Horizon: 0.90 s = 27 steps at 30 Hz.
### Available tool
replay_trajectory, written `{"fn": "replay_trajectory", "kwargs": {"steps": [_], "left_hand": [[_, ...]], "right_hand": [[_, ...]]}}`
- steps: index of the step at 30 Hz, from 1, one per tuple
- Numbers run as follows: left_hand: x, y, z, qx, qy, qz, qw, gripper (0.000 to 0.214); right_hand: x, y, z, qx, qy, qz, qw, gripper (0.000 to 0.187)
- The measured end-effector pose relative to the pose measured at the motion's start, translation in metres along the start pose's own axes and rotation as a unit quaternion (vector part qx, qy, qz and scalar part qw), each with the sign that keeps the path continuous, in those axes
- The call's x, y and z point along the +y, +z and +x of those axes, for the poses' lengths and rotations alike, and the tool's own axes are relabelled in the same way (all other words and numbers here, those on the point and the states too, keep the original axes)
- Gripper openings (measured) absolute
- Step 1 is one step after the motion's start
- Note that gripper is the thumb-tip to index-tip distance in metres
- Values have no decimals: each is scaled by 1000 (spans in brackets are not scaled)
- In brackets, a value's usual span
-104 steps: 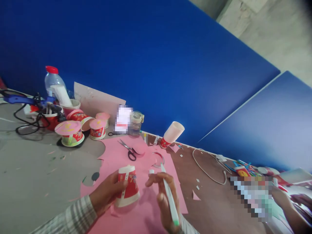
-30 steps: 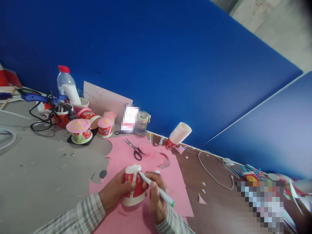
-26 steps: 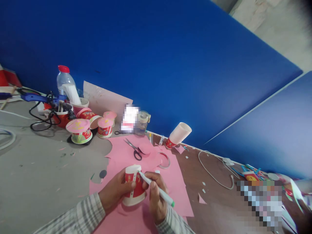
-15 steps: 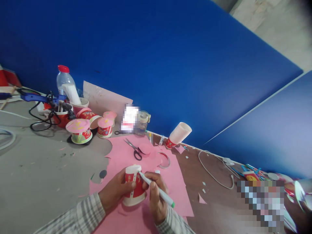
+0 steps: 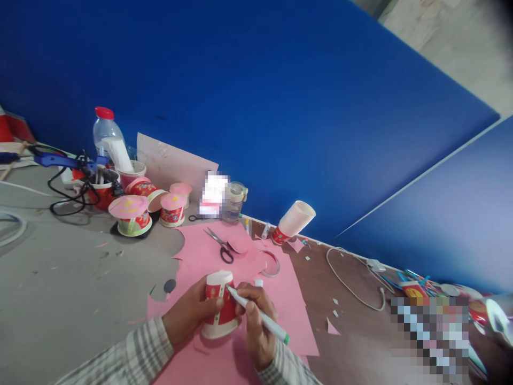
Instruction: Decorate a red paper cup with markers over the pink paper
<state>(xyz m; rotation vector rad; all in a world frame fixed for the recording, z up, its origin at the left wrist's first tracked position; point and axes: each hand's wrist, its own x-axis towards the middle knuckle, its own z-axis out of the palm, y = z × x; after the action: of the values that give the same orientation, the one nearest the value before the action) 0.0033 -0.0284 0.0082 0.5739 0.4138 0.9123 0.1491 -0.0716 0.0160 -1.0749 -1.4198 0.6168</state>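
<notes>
My left hand (image 5: 191,311) is closed around the left side of a red and white paper cup (image 5: 225,315), which is upside down with its wide rim lowest. In my right hand (image 5: 258,321) is a white marker pen (image 5: 272,324) with a green end, pinched between thumb and fingers. Its tip meets the cup's side near the top, beside a white strip with small marks. Pink paper sheets (image 5: 294,315) lie under both hands. Beyond the cup are scissors (image 5: 222,247) with dark handles and a roll of tape (image 5: 272,264).
Several decorated cups with pink tops (image 5: 129,206) stand at the left, near a bottle with a red cap (image 5: 107,131) and a blue glue gun (image 5: 60,160). A leaning stack of paper cups (image 5: 294,219), a glass jar (image 5: 233,200) and a white cable (image 5: 352,305) lie along the blue partition (image 5: 256,107).
The marker's tip has moved slightly down along the cup's side, and its green end has shifted a little right and down. My left hand holds the cup much as before.
</notes>
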Motion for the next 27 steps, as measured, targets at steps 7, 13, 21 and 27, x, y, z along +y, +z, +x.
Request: {"fn": "replay_trajectory", "kwargs": {"steps": [7,13,21,27], "left_hand": [[-1,-2,1,-9,2,11,1000,39],[-2,-2,2,-15,9,0,1000,40],[0,0,0,-14,9,-5,1000,41],[1,1,1,-22,12,3,1000,39]], "right_hand": [[-3,2,0,25,-1,38,999,31],[0,0,0,22,14,17,1000,30],[-5,1,1,18,6,1,1000,27],[-5,2,3,18,6,5,1000,26]]}}
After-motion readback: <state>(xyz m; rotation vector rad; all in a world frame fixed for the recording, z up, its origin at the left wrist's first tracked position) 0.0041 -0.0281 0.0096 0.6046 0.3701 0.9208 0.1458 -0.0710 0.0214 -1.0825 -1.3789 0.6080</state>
